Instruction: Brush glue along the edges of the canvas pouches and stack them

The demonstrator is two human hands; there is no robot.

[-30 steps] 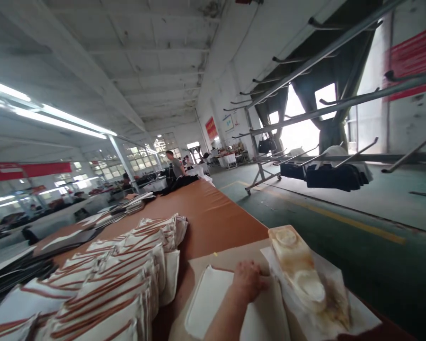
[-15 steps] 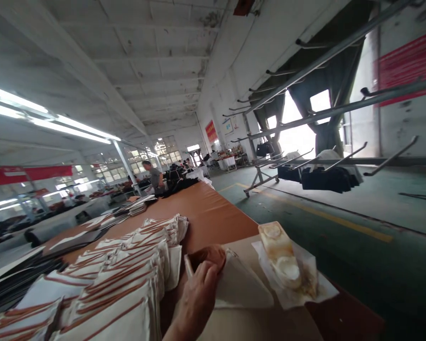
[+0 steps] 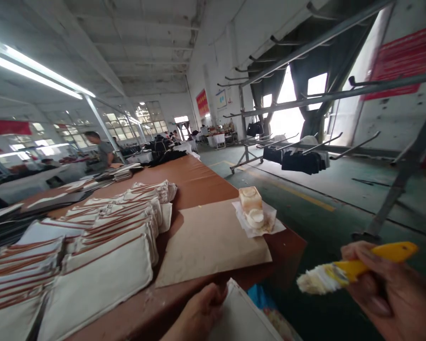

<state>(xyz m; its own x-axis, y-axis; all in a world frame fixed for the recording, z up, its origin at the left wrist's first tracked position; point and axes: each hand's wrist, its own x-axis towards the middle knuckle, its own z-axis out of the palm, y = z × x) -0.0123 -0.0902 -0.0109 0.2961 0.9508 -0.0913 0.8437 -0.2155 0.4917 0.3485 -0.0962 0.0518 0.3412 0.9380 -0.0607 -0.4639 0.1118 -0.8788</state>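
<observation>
At the bottom centre, my left hand [image 3: 200,312] grips the edge of a whitish fabric pouch [image 3: 243,315], tilted at the table's front edge; its lower part is cut off by the frame. At the right, my right hand [image 3: 386,293] is closed round a paintbrush [image 3: 362,270] with a yellow handle. The bristles are caked with pale stuff and point left. On the table, a brown cardboard sheet [image 3: 213,237] lies between the hands and a stained plastic container [image 3: 250,196] on crumpled white paper [image 3: 275,226].
Rows of similar whitish pouches with brown edging [image 3: 106,265] cover the table's left side. Dark sheets [image 3: 10,237] lie beyond them. A metal rack [image 3: 305,111] with hooks and dark bags stands right. A person [image 3: 101,149] is at the far left.
My left hand has drawn the pouch off the cardboard, down towards me. My right hand with the paintbrush has come into view at the right. The view has shifted.
</observation>
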